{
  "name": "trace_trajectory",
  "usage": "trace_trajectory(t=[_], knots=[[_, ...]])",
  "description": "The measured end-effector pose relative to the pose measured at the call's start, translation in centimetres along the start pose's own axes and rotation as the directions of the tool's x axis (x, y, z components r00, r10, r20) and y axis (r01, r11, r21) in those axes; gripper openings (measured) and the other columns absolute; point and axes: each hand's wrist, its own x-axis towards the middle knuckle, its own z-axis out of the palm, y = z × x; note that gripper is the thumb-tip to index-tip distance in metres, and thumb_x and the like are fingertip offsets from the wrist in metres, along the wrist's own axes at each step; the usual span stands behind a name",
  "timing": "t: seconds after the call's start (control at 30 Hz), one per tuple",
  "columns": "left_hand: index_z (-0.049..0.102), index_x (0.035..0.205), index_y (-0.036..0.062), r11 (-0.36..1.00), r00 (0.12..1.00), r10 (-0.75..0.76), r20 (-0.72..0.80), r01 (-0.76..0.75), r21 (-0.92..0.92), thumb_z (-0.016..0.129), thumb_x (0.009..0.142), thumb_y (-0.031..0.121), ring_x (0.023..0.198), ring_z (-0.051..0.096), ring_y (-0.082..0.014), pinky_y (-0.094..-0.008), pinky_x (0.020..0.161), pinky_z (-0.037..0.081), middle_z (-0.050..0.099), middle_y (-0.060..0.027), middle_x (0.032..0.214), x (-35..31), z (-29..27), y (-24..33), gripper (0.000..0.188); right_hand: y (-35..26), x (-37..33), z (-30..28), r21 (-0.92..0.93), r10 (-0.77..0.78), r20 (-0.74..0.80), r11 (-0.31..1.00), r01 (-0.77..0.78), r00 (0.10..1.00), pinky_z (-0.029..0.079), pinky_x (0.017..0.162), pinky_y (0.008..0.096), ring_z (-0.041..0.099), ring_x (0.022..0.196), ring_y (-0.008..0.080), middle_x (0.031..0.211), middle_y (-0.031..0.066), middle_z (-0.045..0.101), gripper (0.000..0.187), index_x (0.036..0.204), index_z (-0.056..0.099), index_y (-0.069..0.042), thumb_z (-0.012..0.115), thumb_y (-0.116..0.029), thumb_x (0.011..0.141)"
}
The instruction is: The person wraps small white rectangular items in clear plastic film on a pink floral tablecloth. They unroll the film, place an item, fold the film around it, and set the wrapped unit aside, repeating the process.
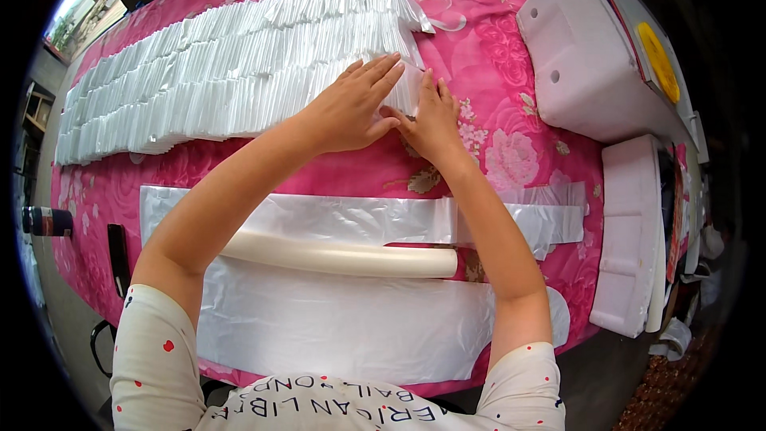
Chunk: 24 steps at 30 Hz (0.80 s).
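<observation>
Long rows of folded white plastic bags (231, 64) are packed tightly, standing on edge, across the far left of the table. At the right end of the nearest row, my left hand (351, 108) lies over the bags with its fingers stretched out. My right hand (435, 120) stands beside it, fingers straight and pointing away from me, against the end bag (407, 88). The two thumbs almost meet. Between my arms and body, a cream-coloured tube (343, 255) lies across flat clear-white plastic sheeting (343, 319). More flat plastic film (375, 219) is spread just beyond the tube.
A pink flowered cloth (511, 152) covers the table. White foam boxes (566, 48) stand at the right, one with a yellow object (658, 62) beside it. A dark phone-like object (118, 259) and a dark cylindrical container (48, 221) are at the left edge.
</observation>
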Motion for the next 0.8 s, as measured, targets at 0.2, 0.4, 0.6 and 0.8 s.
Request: trace_trajectory(t=[0.2,0.4,0.6,0.8], knots=[[0.027,0.138,0.0007,0.998,0.999,0.014,-0.033,-0.016,-0.066,0.062,0.080,0.026,0.133,0.027,-0.0312,-0.0449,0.109,0.020,0.029,-0.0173,0.143,-0.3,-0.4,-0.3,0.072,-1.7,-0.2,-0.1,0.413,0.179,0.105,0.887,-0.206,0.978,0.007,0.109,0.0485,0.007,0.137,0.0371,0.146,0.0270,0.013,0.106,0.138,0.009,0.011,0.054,-0.064,0.077],[0.026,0.138,0.0011,0.998,1.000,0.026,0.001,-0.026,0.066,0.065,0.079,0.027,0.134,0.024,-0.0287,-0.0442,0.110,0.017,0.027,-0.0147,0.144,-1.2,-0.9,-1.2,0.076,2.3,-3.2,-1.1,0.075,-0.271,0.055,0.961,0.267,0.961,0.014,0.110,0.0420,0.010,0.137,0.0358,0.146,0.0231,0.016,0.093,0.140,0.012,0.006,0.061,-0.045,0.080],[0.027,0.138,0.0015,0.991,0.999,0.032,0.027,-0.035,0.127,0.065,0.079,0.028,0.135,0.023,-0.0275,-0.0445,0.111,0.017,0.027,-0.0140,0.144,-1.1,-0.7,-1.0,0.075,4.7,-2.0,-0.5,-0.017,-0.463,-0.046,0.886,0.463,0.885,0.026,0.106,0.0402,0.031,0.129,0.0366,0.139,0.0242,0.032,0.065,0.136,0.026,0.005,0.057,-0.018,0.084],[0.031,0.136,0.0032,0.980,0.994,0.109,0.029,-0.112,0.166,0.067,0.076,0.027,0.133,0.028,-0.0256,-0.0459,0.110,0.017,0.032,-0.0125,0.142,0.9,0.5,-0.1,0.075,1.0,-1.5,0.1,0.519,-0.238,-0.060,0.822,0.234,0.969,0.029,0.104,0.0363,0.035,0.127,0.0343,0.137,0.0243,0.035,0.058,0.136,0.025,0.006,0.049,-0.014,0.088]])
